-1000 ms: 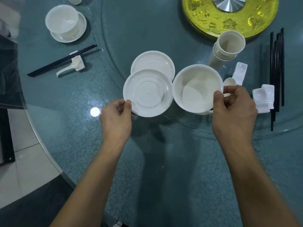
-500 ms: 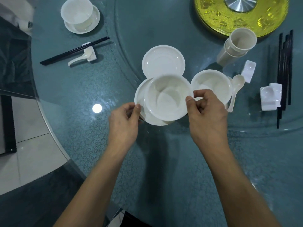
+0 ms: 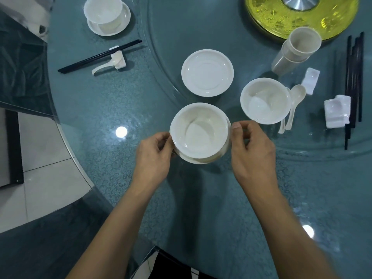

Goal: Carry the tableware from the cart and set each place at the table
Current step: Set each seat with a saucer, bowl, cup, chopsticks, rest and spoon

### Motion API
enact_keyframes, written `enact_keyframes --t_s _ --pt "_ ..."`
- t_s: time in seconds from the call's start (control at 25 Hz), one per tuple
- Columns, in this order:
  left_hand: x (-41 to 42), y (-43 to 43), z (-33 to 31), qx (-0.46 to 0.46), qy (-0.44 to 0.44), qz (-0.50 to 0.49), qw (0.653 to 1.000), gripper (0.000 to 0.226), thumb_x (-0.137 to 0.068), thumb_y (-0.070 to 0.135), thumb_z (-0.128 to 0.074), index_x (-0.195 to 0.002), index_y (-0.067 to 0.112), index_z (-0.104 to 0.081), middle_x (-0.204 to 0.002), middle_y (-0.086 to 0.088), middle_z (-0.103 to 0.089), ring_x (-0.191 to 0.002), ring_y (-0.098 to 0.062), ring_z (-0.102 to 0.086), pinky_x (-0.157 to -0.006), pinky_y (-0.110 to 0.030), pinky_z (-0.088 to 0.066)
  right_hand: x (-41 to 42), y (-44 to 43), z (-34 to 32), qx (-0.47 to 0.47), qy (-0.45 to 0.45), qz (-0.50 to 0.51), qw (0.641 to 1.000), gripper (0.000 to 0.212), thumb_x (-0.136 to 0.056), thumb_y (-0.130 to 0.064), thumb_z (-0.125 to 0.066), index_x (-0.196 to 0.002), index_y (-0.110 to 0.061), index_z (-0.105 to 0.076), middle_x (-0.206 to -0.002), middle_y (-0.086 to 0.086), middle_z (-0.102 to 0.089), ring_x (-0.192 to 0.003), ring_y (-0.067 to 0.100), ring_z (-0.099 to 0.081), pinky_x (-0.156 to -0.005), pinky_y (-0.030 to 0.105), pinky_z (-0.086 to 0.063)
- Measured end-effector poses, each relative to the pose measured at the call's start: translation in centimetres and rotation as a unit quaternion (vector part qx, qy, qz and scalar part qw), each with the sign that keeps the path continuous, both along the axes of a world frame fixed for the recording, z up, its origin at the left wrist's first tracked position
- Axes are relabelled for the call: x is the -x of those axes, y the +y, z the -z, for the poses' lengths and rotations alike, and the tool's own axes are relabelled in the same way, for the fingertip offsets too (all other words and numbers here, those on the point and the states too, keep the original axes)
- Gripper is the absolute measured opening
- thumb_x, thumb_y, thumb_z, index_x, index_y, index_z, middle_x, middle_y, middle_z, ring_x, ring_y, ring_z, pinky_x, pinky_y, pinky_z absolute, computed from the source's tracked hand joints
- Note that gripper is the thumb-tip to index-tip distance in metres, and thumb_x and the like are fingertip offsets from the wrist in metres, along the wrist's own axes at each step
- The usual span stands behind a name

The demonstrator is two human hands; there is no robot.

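**Holding a bowl and saucer over the turntable's rim**

Both hands meet at a white bowl [image 3: 199,131] that sits in a saucer [image 3: 193,159]. Only the near and right edges of the saucer show from under it. The left hand [image 3: 153,156] grips the saucer's left edge, thumb by the bowl's rim and fingers curled beneath. The right hand [image 3: 253,150] has its fingers curled and its thumb tip at the right edge, but I cannot tell whether it actually pinches anything.

The pair lies over the curved rim of the glass turntable [image 3: 201,27], and I cannot tell if it rests on the glass. An empty plate [image 3: 207,72] sits just beyond it. A second bowl [image 3: 264,101] is near on the right, apart from the thumb, with spoons [image 3: 296,97] touching its far side. Stacked cups [image 3: 296,51], white rests [image 3: 338,111] and black chopsticks [image 3: 354,77] crowd the right.

Bare table [image 3: 120,101] lies open to the left, out to its curved edge, and toward the person. A finished place setting [image 3: 102,10] lies well apart at the far left.
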State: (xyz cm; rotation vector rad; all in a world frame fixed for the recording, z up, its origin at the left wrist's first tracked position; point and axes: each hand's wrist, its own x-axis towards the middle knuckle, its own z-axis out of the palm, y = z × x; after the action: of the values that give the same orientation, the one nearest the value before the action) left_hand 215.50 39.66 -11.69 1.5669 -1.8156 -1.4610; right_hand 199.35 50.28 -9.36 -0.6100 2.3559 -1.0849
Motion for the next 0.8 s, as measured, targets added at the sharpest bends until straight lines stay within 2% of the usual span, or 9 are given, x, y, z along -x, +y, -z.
enact_keyframes --t_s 0.08,0.16,0.32,0.4,0.52,0.64,0.68,0.8 --pt "-0.6 0.2 0.3 -0.013 0.004 -0.002 1.000 0.023 -0.101 0.017 -0.057 -0.092 0.033 -0.071 -0.077 0.005 -0.076 -0.077 -0.017 -0.074 -0.076 -0.040 -0.062 -0.2 0.8 0.8 -0.020 0.020 0.001 1.000 0.019 -0.103 -0.033 -0.049 -0.110 -0.025 -0.065 -0.099 -0.008 -0.060 -0.085 0.003 -0.055 -0.076 0.021 -0.037" --pt "-1.2 0.5 0.6 -0.024 0.003 -0.004 1.000 0.019 -0.101 0.015 -0.058 -0.097 0.025 -0.073 -0.078 0.006 -0.077 -0.077 -0.013 -0.074 -0.076 -0.038 -0.062 -0.7 1.5 1.5 -0.039 0.006 -0.002 0.999 0.018 -0.102 -0.030 -0.051 -0.111 -0.026 -0.067 -0.100 -0.009 -0.062 -0.087 0.005 -0.056 -0.078 0.023 -0.040" --pt "-2.2 0.9 1.3 -0.037 -0.009 0.010 0.999 0.018 -0.099 0.016 -0.060 -0.099 0.024 -0.075 -0.084 0.006 -0.078 -0.083 -0.015 -0.075 -0.084 -0.047 -0.061 -1.7 2.3 2.4 -0.058 -0.044 -0.001 0.997 0.012 -0.099 -0.025 -0.058 -0.104 -0.031 -0.067 -0.087 -0.018 -0.064 -0.076 0.001 -0.059 -0.067 0.018 -0.041" --pt "-2.7 1.0 1.8 -0.040 -0.031 0.021 0.998 0.017 -0.099 0.018 -0.060 -0.100 0.023 -0.076 -0.084 0.007 -0.078 -0.084 -0.013 -0.075 -0.084 -0.047 -0.061 -2.2 2.7 3.0 -0.069 -0.055 -0.001 0.996 0.012 -0.097 -0.023 -0.060 -0.104 -0.030 -0.067 -0.085 -0.017 -0.064 -0.074 0.002 -0.060 -0.067 0.023 -0.042" --pt "-3.2 1.2 2.1 -0.049 -0.059 0.039 0.996 0.023 -0.102 0.022 -0.054 -0.097 0.021 -0.076 -0.077 0.006 -0.075 -0.077 -0.013 -0.073 -0.078 -0.044 -0.061 -2.7 2.9 3.6 -0.093 -0.064 -0.003 0.994 0.013 -0.097 -0.023 -0.060 -0.106 -0.028 -0.069 -0.087 -0.016 -0.065 -0.071 0.004 -0.060 -0.063 0.024 -0.043" --pt "-3.3 1.1 2.1 -0.060 -0.095 0.048 0.993 0.034 -0.105 0.025 -0.046 -0.087 0.017 -0.073 -0.070 0.001 -0.070 -0.067 -0.014 -0.068 -0.066 -0.032 -0.057 -3.0 2.7 4.1 -0.107 -0.068 0.002 0.992 0.013 -0.096 -0.022 -0.061 -0.105 -0.028 -0.069 -0.086 -0.017 -0.065 -0.075 0.004 -0.061 -0.070 0.029 -0.050" --pt "-3.3 1.1 2.2 -0.061 -0.101 0.044 0.992 0.037 -0.106 0.025 -0.045 -0.085 0.013 -0.072 -0.070 -0.003 -0.070 -0.068 -0.017 -0.068 -0.066 -0.033 -0.057 -3.1 2.5 4.3 -0.111 -0.070 0.003 0.991 0.013 -0.095 -0.022 -0.062 -0.105 -0.027 -0.069 -0.086 -0.017 -0.065 -0.076 0.005 -0.062 -0.074 0.032 -0.051" --pt "-3.1 0.8 2.4 -0.053 -0.099 0.027 0.993 0.038 -0.105 0.023 -0.042 -0.087 0.005 -0.070 -0.073 -0.012 -0.070 -0.075 -0.029 -0.068 -0.077 -0.051 -0.058 -3.3 2.0 4.7 -0.120 -0.070 0.005 0.990 0.015 -0.094 -0.023 -0.063 -0.107 -0.024 -0.071 -0.086 -0.015 -0.067 -0.078 0.007 -0.063 -0.076 0.031 -0.051"
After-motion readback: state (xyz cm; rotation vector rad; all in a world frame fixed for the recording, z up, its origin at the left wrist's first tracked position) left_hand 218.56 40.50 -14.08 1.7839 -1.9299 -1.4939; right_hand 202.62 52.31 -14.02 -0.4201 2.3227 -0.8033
